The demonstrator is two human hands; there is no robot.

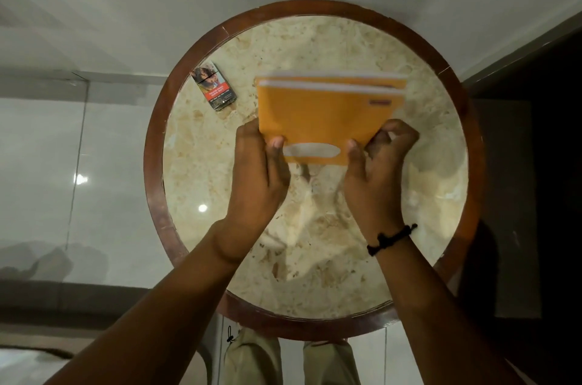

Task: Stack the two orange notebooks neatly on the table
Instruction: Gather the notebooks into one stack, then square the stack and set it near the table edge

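My left hand (261, 161) and right hand (374, 161) pinched the near edge of both orange notebooks (327, 114), which lay sideways just past them.

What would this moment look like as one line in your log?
left hand: holds orange notebooks | right hand: holds them too | notebooks: together, blurred | table: small pack beside

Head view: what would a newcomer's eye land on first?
The two bright orange notebooks, held together at their near edge by both hands: left hand, right hand, over the middle of the round beige marble table with a dark wooden rim. A small printed cigarette pack lies at its far left.
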